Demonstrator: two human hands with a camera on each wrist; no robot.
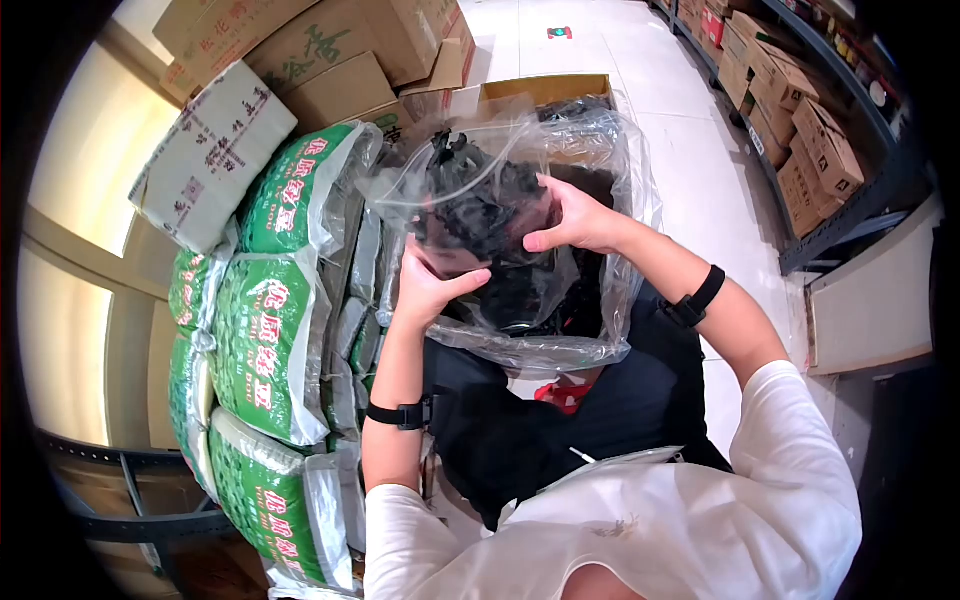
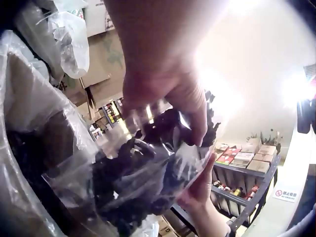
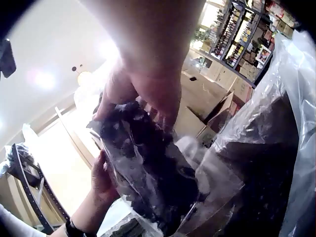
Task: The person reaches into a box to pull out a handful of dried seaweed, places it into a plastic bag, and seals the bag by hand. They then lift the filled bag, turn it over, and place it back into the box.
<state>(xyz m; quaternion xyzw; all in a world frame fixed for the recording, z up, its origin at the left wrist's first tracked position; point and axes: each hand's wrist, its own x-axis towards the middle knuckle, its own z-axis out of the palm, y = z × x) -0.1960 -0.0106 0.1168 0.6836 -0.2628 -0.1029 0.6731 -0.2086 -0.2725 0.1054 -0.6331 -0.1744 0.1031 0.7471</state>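
The small bag [image 1: 480, 210] of dark, crinkled dried pieces, possibly dried fungus though the plastic blurs them, is held up just above the open mouth of the big liner bag [image 1: 610, 160]. It looks light and loose. The thin film is soft and a little slippery, and the pieces inside are brittle, so squeezing hard would likely crumble them. The safest hold is the plastic gathered at the top with a palm under the sagging bottom.

The left hand [image 1: 430, 285] cups it from the near side of the liner bag, fingers and thumb curled round the film. The right hand [image 1: 575, 220] clasps the far upper side, fingers bent onto the plastic. The wrist views show the same: each hand's fingers [image 2: 197, 116] [image 3: 165, 106] are closed on the bag [image 2: 148, 168] [image 3: 148, 168].

Count: one small bag, two hands, one liner bag sitting in one brown box [image 1: 545, 88]. Left of the liner bag are at least four green sacks [image 1: 265, 340], one white carton [image 1: 210, 150] on top of them and several brown cartons [image 1: 330, 50] behind. Right of it, shelves [image 1: 800, 130] hold more cartons
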